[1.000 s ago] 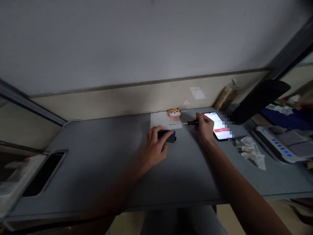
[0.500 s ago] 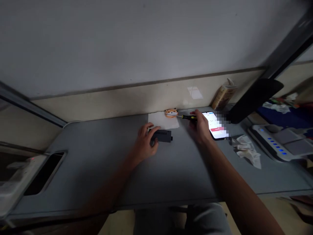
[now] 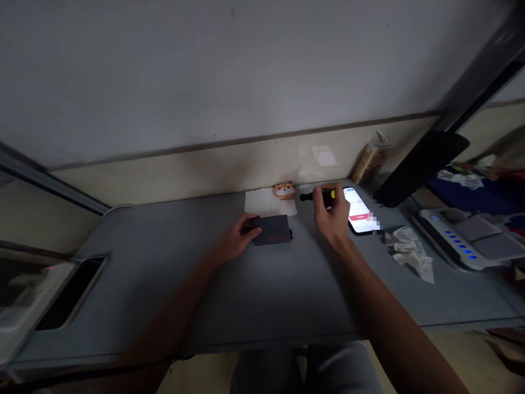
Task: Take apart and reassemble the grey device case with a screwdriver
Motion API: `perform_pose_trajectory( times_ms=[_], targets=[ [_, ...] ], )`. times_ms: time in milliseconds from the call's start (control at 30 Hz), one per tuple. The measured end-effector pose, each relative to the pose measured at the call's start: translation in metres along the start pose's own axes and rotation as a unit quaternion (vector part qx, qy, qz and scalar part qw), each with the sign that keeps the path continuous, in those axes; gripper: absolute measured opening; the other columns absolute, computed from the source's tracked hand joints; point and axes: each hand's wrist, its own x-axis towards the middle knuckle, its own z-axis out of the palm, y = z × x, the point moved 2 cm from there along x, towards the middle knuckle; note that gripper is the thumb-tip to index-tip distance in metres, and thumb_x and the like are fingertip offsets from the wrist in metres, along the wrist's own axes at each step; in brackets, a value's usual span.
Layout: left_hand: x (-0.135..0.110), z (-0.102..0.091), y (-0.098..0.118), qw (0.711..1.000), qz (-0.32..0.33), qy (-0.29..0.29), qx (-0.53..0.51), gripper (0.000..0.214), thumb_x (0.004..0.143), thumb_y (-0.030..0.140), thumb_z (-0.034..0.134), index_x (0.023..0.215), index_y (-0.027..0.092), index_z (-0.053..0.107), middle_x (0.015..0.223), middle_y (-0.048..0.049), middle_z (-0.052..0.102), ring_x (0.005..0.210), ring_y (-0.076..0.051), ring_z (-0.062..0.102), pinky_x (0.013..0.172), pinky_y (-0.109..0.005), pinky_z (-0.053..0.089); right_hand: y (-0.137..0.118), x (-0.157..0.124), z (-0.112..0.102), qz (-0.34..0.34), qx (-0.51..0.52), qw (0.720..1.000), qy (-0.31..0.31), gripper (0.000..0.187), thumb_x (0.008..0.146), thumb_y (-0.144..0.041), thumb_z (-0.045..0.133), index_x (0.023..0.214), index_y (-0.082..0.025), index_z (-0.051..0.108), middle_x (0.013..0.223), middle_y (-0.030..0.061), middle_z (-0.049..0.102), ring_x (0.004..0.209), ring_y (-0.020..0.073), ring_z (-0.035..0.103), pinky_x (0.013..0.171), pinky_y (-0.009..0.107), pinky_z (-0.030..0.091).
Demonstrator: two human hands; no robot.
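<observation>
My left hand [image 3: 237, 238] grips the left edge of a dark grey, flat rectangular device [image 3: 272, 230], fingers behind and thumb in front. The device's broad face shows, with faint reddish marks on it, and a small black tab juts from its right end. To the right, my right hand [image 3: 333, 214] is closed around a screwdriver [image 3: 307, 197] with a black handle and a yellow-green band. The handle's black end points left; its shaft cannot be made out. Behind the device lie a white paper [image 3: 262, 202] and a small orange dog-faced item [image 3: 284, 190].
A lit phone [image 3: 357, 208] lies just right of my right hand. Beyond it are crumpled tissue [image 3: 410, 251], a carton [image 3: 369, 161], a black upright panel [image 3: 426, 167] and a white device with blue lights [image 3: 459, 243]. Another phone [image 3: 71, 295] lies at the left. A wall closes off the back.
The device has been turned so its broad face shows instead of its slotted side. The screwdriver has been turned in my right hand; its shaft no longer points left toward the dog-faced item.
</observation>
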Motion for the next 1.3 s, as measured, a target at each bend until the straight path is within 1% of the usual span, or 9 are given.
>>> perform_pose_trajectory(
  times_ms=[67, 167, 267, 367, 633, 833, 1033, 1200, 1300],
  targets=[
    [0.0, 0.0, 0.001, 1.0, -0.009, -0.007, 0.026, 0.039, 0.093, 0.048, 0.06, 0.119, 0.02, 0.061, 0.1, -0.0065, 0.071, 0.091, -0.022, 0.071, 0.08, -0.035, 0.059, -0.012, -0.008, -0.003, -0.084, -0.065, 0.993, -0.041, 0.021, 0.083, -0.044, 0.07, 0.081, -0.025, 0.062, 0.067, -0.0016, 0.066, 0.055, 0.0127, 0.054, 0.056, 0.027, 0.04],
    [-0.001, 0.002, 0.003, 0.996, 0.024, 0.018, 0.089, 0.032, 0.096, 0.045, 0.058, 0.116, 0.02, 0.064, 0.108, -0.007, 0.07, 0.099, -0.022, 0.068, 0.09, -0.038, 0.057, -0.028, -0.019, -0.008, -0.189, -0.097, 0.977, -0.022, 0.018, 0.082, -0.036, 0.066, 0.07, -0.026, 0.057, 0.056, -0.0025, 0.059, 0.048, 0.0132, 0.049, 0.051, 0.029, 0.036],
    [-0.001, 0.006, 0.002, 0.988, 0.064, 0.035, 0.139, 0.027, 0.097, 0.04, 0.058, 0.113, 0.02, 0.066, 0.114, -0.0074, 0.068, 0.108, -0.022, 0.065, 0.099, -0.04, 0.053, -0.037, -0.025, -0.008, -0.258, -0.108, 0.96, -0.026, 0.022, 0.08, -0.032, 0.059, 0.061, -0.027, 0.048, 0.046, -0.0035, 0.05, 0.043, 0.0134, 0.043, 0.047, 0.03, 0.033],
    [0.001, 0.007, -0.002, 0.983, 0.08, 0.033, 0.161, 0.026, 0.098, 0.038, 0.057, 0.113, 0.02, 0.067, 0.113, -0.0075, 0.068, 0.111, -0.022, 0.064, 0.102, -0.041, 0.052, -0.04, -0.028, -0.004, -0.289, -0.118, 0.947, -0.083, 0.022, 0.077, -0.031, 0.055, 0.057, -0.028, 0.044, 0.044, -0.0035, 0.047, 0.041, 0.0135, 0.041, 0.045, 0.03, 0.033],
    [0.001, 0.007, -0.002, 0.978, 0.094, 0.038, 0.183, 0.023, 0.101, 0.036, 0.055, 0.114, 0.021, 0.067, 0.113, -0.0072, 0.069, 0.111, -0.022, 0.064, 0.101, -0.04, 0.052, -0.037, -0.028, -0.004, -0.296, -0.094, 0.946, -0.091, 0.023, 0.075, -0.025, 0.053, 0.056, -0.026, 0.04, 0.044, -0.0039, 0.044, 0.039, 0.0122, 0.039, 0.044, 0.028, 0.033],
    [0.0, 0.009, -0.002, 0.972, 0.101, 0.041, 0.208, 0.021, 0.102, 0.034, 0.054, 0.114, 0.022, 0.066, 0.112, -0.0064, 0.068, 0.111, -0.022, 0.063, 0.101, -0.039, 0.051, -0.029, -0.03, 0.003, -0.263, -0.101, 0.951, -0.132, 0.023, 0.075, -0.023, 0.055, 0.056, -0.025, 0.043, 0.045, -0.0042, 0.042, 0.041, 0.0114, 0.038, 0.047, 0.028, 0.032],
    [-0.003, 0.011, 0.002, 0.965, 0.126, 0.043, 0.226, 0.026, 0.104, 0.032, 0.049, 0.127, 0.024, 0.061, 0.115, -0.0064, 0.066, 0.11, -0.021, 0.061, 0.101, -0.038, 0.05, -0.029, -0.042, 0.016, -0.256, -0.067, 0.953, -0.147, 0.023, 0.08, -0.025, 0.055, 0.059, -0.025, 0.046, 0.048, -0.0043, 0.047, 0.043, 0.0111, 0.042, 0.048, 0.026, 0.035],
    [-0.005, 0.013, 0.003, 0.957, 0.151, 0.062, 0.238, 0.027, 0.106, 0.028, 0.042, 0.125, 0.021, 0.061, 0.12, -0.0083, 0.064, 0.117, -0.022, 0.058, 0.107, -0.04, 0.047, -0.026, -0.056, 0.029, -0.197, -0.043, 0.958, -0.203, 0.023, 0.084, -0.03, 0.054, 0.062, -0.026, 0.049, 0.052, -0.0032, 0.053, 0.048, 0.0118, 0.047, 0.052, 0.026, 0.04],
    [-0.004, 0.01, 0.004, 0.958, 0.163, 0.074, 0.225, 0.032, 0.107, 0.024, 0.034, 0.122, 0.021, 0.063, 0.12, -0.0087, 0.064, 0.117, -0.021, 0.058, 0.107, -0.039, 0.046, -0.023, -0.057, 0.031, -0.14, -0.024, 0.97, -0.199, 0.022, 0.083, -0.034, 0.057, 0.063, -0.025, 0.05, 0.052, -0.0042, 0.051, 0.046, 0.011, 0.044, 0.051, 0.026, 0.039]
  ],
)
